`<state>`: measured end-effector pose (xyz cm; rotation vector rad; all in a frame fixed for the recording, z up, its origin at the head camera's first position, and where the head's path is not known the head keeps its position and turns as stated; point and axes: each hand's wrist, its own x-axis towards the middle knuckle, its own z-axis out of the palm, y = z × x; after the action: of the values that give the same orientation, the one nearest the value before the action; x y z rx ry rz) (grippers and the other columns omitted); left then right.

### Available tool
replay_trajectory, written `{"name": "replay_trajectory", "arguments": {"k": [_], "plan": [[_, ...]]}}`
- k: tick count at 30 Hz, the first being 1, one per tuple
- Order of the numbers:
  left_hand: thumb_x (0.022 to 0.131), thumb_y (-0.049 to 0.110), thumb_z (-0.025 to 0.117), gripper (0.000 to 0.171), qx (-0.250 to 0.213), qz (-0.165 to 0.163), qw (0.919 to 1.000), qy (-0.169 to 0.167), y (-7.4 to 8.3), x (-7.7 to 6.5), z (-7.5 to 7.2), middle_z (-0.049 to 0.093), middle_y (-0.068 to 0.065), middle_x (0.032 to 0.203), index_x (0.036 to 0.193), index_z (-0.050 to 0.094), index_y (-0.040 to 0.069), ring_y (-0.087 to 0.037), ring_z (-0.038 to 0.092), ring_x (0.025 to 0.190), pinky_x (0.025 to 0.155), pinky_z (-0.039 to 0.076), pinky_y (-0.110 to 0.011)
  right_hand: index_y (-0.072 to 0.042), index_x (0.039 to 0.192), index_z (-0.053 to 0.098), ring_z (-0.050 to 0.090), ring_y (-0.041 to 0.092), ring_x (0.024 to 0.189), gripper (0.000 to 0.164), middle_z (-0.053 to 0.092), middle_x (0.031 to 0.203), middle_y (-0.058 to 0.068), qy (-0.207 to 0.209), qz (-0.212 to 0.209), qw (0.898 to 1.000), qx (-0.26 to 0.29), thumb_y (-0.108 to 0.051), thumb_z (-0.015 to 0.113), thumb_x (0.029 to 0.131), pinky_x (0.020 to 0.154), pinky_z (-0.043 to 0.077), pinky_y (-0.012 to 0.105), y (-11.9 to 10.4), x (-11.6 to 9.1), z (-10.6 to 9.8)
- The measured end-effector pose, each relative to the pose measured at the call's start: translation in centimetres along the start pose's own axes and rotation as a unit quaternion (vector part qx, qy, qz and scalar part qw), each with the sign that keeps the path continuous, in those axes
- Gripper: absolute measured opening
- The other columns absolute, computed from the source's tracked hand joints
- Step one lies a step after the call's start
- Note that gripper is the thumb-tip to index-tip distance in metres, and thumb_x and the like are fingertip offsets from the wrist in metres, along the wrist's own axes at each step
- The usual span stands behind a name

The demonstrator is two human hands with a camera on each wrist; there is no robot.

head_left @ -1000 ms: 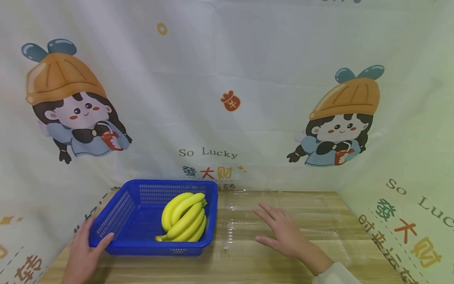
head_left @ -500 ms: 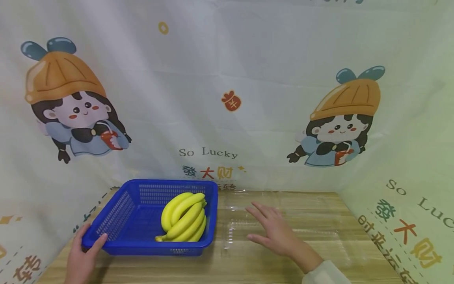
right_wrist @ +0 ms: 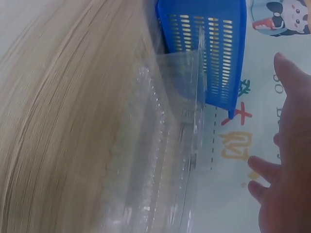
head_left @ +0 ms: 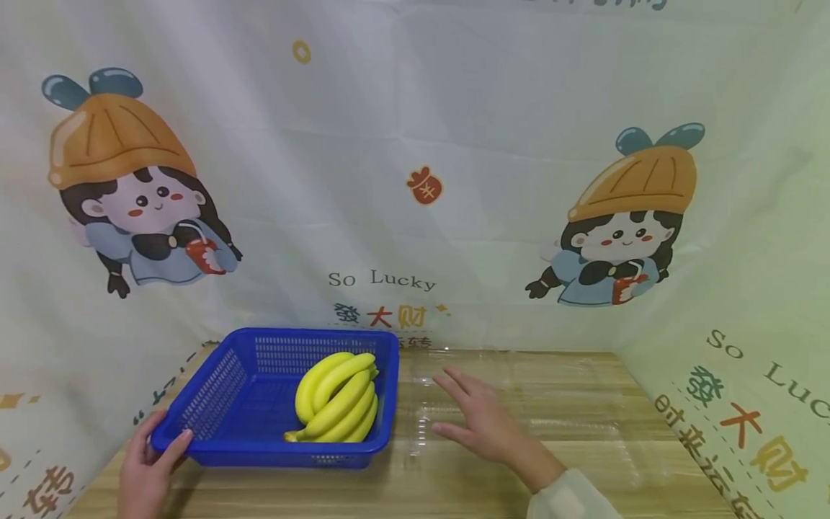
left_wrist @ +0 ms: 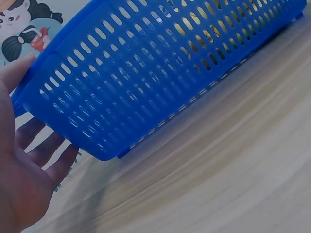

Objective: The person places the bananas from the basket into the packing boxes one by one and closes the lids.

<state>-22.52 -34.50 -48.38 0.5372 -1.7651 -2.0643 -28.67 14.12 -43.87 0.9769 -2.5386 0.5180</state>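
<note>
A blue plastic basket (head_left: 292,447) with slotted walls stands at the left of the table. Inside it, toward the right end, lies a bunch of yellow bananas (head_left: 337,404). My left hand (head_left: 148,461) holds the basket's near left corner, thumb over the rim and fingers at the outer side. A clear plastic container (right_wrist: 146,160) lies right of the basket, its outline faint in the head view. Above it hovers my right hand (head_left: 483,418), fingers spread and straight, holding nothing. In the right wrist view that hand is apart from both container and basket.
The wood-grain table (head_left: 311,497) reaches back to a pale printed curtain (head_left: 493,238). Curtain also hangs along both the left and right sides. Transparent plastic spreads over much of the table's right half.
My right hand has moved left, closer to the basket, fingers still spread. The left hand has slid slightly left and back at the basket's corner. Basket and bananas stay in place.
</note>
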Motion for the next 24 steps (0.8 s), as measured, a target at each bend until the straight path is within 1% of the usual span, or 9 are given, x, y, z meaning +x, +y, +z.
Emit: {"name": "replay_trajectory", "arguments": {"k": [2,6,8,11,13,15,18,20,24], "plan": [[0.093,0.022,0.066,0.069,-0.015,-0.003,0.9998,0.012,-0.2,-0.1,0.0,0.025,-0.011,0.157,0.152,0.032,0.026,0.013,0.054,0.088,0.072,0.050,-0.009,-0.020,0.151,0.036,0.041,0.039,0.131,0.075,0.032,0.154,0.010,-0.008,0.009,1.000,0.004,-0.052,0.064,0.088,0.106,0.031,0.060,-0.3,0.3,0.2],[0.094,0.024,0.064,0.063,-0.022,-0.001,0.9994,0.028,-0.7,-0.3,-0.1,0.030,-0.005,0.154,0.150,0.034,0.027,0.010,0.053,0.093,0.071,0.050,-0.008,-0.019,0.151,0.035,0.040,0.039,0.132,0.076,0.031,0.155,0.010,-0.019,0.019,1.000,0.009,-0.047,0.068,0.088,0.107,0.030,0.059,-0.7,0.6,0.8],[0.094,0.022,0.064,0.062,-0.029,0.007,0.9991,0.030,-0.9,-0.4,0.0,0.034,-0.003,0.151,0.149,0.036,0.027,0.010,0.054,0.093,0.071,0.050,-0.009,-0.017,0.150,0.036,0.041,0.039,0.131,0.076,0.032,0.154,0.011,-0.015,0.019,1.000,0.015,-0.045,0.068,0.088,0.106,0.031,0.059,-0.7,0.7,1.1],[0.094,0.019,0.064,0.061,-0.039,0.017,0.9986,0.032,-1.0,-0.3,0.2,0.037,-0.004,0.146,0.149,0.037,0.024,0.010,0.056,0.091,0.071,0.050,-0.009,-0.015,0.149,0.038,0.043,0.038,0.130,0.074,0.035,0.152,0.012,0.003,0.013,1.000,0.017,-0.045,0.068,0.088,0.105,0.035,0.058,-0.7,1.0,1.5],[0.094,0.020,0.064,0.060,-0.034,0.015,0.9987,0.036,-1.0,-0.3,0.4,0.036,-0.005,0.149,0.148,0.038,0.026,0.007,0.055,0.096,0.071,0.049,-0.008,-0.014,0.148,0.039,0.044,0.036,0.130,0.073,0.037,0.151,0.011,0.014,0.008,1.000,0.016,-0.046,0.067,0.088,0.104,0.038,0.056,-0.9,1.5,1.7],[0.094,0.023,0.064,0.060,-0.021,0.010,0.9989,0.040,-0.9,-0.2,0.5,0.032,-0.005,0.154,0.148,0.037,0.029,0.001,0.053,0.106,0.072,0.048,-0.007,-0.014,0.148,0.040,0.044,0.034,0.131,0.073,0.039,0.150,0.011,0.020,0.008,1.000,0.013,-0.047,0.066,0.088,0.104,0.039,0.053,-1.0,2.1,1.9],[0.095,0.026,0.064,0.060,-0.018,0.004,0.9990,0.042,-0.8,-0.1,0.7,0.028,-0.005,0.157,0.148,0.037,0.031,-0.008,0.047,0.117,0.073,0.047,-0.006,-0.015,0.148,0.039,0.041,0.032,0.133,0.072,0.037,0.151,0.011,0.011,0.020,0.999,0.026,-0.047,0.065,0.090,0.106,0.038,0.050,-1.5,3.1,2.1],[0.095,0.025,0.063,0.059,-0.023,0.007,0.9989,0.040,-0.8,-0.1,0.7,0.029,-0.005,0.156,0.148,0.037,0.030,-0.008,0.048,0.117,0.073,0.047,-0.006,-0.016,0.149,0.038,0.039,0.032,0.135,0.072,0.034,0.153,0.011,0.001,0.033,0.999,0.038,-0.047,0.065,0.090,0.108,0.035,0.050,-1.9,3.7,2.2],[0.094,0.020,0.064,0.059,-0.045,0.021,0.9983,0.032,-1.0,0.0,0.7,0.035,-0.006,0.149,0.147,0.039,0.026,0.004,0.055,0.101,0.074,0.049,-0.008,-0.016,0.150,0.037,0.036,0.034,0.136,0.071,0.032,0.154,0.011,-0.009,0.049,0.997,0.060,-0.046,0.064,0.091,0.108,0.034,0.052,-2.5,4.9,2.5]]}}
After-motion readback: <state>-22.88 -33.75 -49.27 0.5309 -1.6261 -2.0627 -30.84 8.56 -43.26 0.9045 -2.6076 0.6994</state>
